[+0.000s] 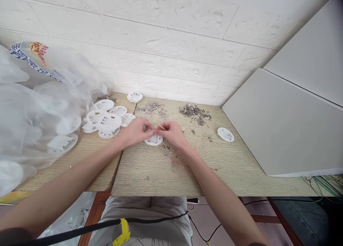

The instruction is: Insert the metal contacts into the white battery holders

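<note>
A white round plastic battery holder (pixel 153 141) with slots lies on the wooden table, directly below my fingertips. My left hand (pixel 137 132) is closed in a pinch over its upper edge. Whatever sits between those fingertips is too small to make out. My right hand (pixel 172 133) is closed around a thin wooden stick (pixel 159 125) that slants up to the left. The thumbs of both hands nearly touch above the holder. Small metal contact pieces (pixel 166 147) lie scattered just below my right hand.
Several white holders (pixel 109 121) are heaped at left beside a clear plastic bag (pixel 53 106). Metal piles (pixel 194 112) lie towards the wall. Single holders rest near the wall (pixel 134 96) and at right (pixel 225 134). A grey panel (pixel 294 124) borders the right side.
</note>
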Motion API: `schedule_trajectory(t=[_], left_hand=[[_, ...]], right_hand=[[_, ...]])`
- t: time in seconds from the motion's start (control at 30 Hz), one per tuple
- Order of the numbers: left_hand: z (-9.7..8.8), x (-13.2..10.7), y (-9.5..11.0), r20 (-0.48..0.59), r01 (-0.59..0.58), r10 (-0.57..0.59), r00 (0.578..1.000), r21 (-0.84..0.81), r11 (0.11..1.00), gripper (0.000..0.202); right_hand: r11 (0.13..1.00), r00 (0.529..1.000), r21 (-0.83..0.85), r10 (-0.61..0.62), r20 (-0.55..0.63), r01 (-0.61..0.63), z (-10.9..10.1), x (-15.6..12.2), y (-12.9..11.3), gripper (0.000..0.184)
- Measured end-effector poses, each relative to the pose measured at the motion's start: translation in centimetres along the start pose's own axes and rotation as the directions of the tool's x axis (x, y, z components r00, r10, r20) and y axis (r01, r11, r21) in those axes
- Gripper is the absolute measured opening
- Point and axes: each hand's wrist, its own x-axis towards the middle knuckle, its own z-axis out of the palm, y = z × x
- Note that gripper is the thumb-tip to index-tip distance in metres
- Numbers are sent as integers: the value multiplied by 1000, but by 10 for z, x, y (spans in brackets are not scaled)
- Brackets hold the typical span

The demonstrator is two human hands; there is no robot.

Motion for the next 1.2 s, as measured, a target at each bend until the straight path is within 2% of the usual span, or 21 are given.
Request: schedule_trajectory(t=[0.1, 0.37, 0.73, 0.9, 1.07, 1.2], left_hand=[[2, 1, -2, 49, -18, 19, 999, -9, 1000, 21], [0, 1, 0, 97, 38, -31, 995, -70, 997, 18], [3, 2, -5, 100, 93, -78, 992, -164, 982, 14], [3, 2, -5, 105, 78, -60, 993, -172, 982, 16], [2, 2, 0, 138, 69, -51, 989, -128, 989, 16], [4, 1, -1, 118, -11, 14, 993, -23, 1000, 17]], right_hand=[[999, 1000, -48, 14, -2, -14, 0, -2, -2, 11], [996, 999, -79, 38, -1, -38, 3, -1, -2, 10], [998, 1000, -66, 11, -10, -12, 6, -2, -4, 18], [996, 1000, -86, 23, -17, -25, 7, -2, -5, 15], [987, 999, -158, -29, -44, 22, 9, -1, -5, 14], [977, 998, -206, -58, -39, 48, 9, 0, -4, 12]])
